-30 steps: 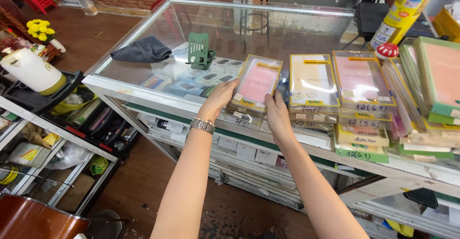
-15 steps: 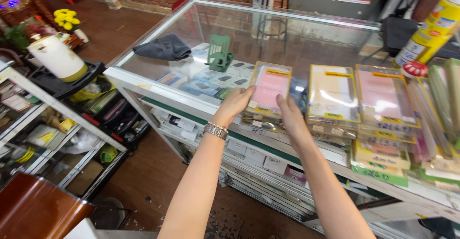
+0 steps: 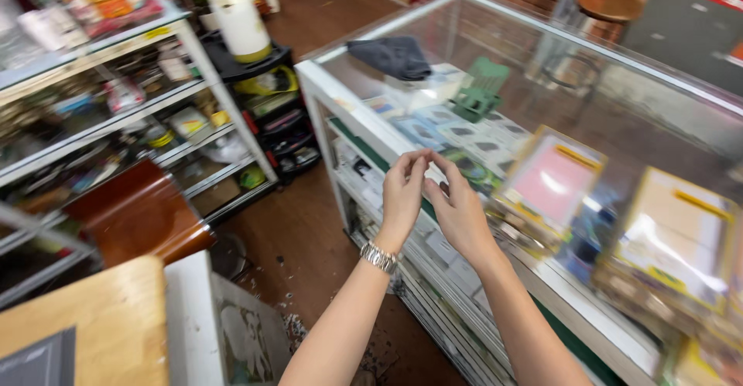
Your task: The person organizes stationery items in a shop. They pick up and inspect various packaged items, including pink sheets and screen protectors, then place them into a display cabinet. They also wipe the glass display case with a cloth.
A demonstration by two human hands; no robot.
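Two hands, left hand (image 3: 404,193) and right hand (image 3: 458,214), meet beside two packet stacks (image 3: 551,189).

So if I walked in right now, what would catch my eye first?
Most likely the two hands raised together in the middle, left hand and right hand, fingertips meeting above the near edge of the glass counter; they appear empty. To their right, stacks of flat packets lie on the glass, the nearest a pink packet. Farther back sit a dark cloth and a small green stand.

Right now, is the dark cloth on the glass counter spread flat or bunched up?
Bunched up. The dark cloth lies crumpled in a heap with folds near the far corner of the glass counter, well away from both hands.
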